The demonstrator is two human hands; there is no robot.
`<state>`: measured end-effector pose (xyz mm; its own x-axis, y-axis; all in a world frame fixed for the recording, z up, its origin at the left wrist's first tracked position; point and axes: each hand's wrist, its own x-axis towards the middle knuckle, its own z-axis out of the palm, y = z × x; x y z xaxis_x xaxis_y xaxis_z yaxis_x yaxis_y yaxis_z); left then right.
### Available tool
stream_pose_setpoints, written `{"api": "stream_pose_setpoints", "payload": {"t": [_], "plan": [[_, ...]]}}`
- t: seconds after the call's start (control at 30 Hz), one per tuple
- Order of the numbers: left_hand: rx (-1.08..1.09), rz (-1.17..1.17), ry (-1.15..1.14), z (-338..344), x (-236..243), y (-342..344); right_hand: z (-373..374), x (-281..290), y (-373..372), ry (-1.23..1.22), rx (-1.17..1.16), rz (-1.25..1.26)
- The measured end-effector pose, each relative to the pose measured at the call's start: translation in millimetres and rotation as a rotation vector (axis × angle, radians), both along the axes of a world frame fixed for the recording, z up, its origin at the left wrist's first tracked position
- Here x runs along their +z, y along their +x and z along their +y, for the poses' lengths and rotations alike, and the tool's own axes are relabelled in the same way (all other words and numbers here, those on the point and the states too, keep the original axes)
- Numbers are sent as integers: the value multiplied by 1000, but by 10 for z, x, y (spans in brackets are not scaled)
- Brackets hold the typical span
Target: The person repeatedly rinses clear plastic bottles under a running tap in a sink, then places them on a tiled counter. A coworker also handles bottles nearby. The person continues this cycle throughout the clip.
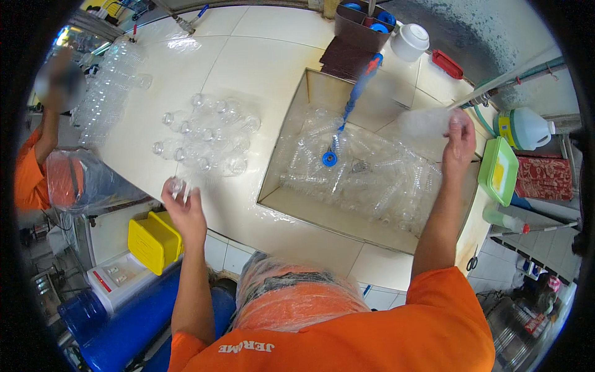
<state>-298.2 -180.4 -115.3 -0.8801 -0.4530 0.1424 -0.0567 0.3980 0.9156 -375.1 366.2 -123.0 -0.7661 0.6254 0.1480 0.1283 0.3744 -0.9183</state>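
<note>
My right hand (458, 140), raised above the right side of the metal basin (270, 197), grips a clear plastic bottle (424, 123) that is smeared by motion. Beside the near edge of a group of clear bottles (207, 133) standing on the white tiled counter, my left hand (186, 212) has its fingers curled around the neck of another clear bottle (176, 185). Many clear bottles (365, 167) lie in a heap inside the basin. A blue hose with a round blue end (329, 159) hangs over them.
More clear bottles (108, 93) stand at the far left, near another person in an orange shirt (32, 177). Behind the basin are a brown caddy (359, 31) and a white tub (409, 42). A green tray (498, 170) and a jug (525, 129) stand at the right.
</note>
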Motion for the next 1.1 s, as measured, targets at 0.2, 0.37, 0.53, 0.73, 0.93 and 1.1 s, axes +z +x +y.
{"api": "stream_pose_setpoints", "payload": {"t": [0.2,0.37,0.53,0.73,0.93,1.1], "plan": [[250,116,-468,148,74,162,-696,-918,487,-906,93,-187],[-590,-739,458,1048,-190,444,-1551,-1170,693,-1550,632,-593],[-533,-1009,997,1303,-484,318,-2510,-1914,218,151,851,-609],[-819,-1376,1360,1204,-69,307,-3019,-2261,280,586,1156,-977],[-750,-1370,1221,772,115,449,-2186,-2509,658,644,1094,-1008],[-543,-1144,1383,114,385,674,-908,-2266,598,475,526,-609]]}}
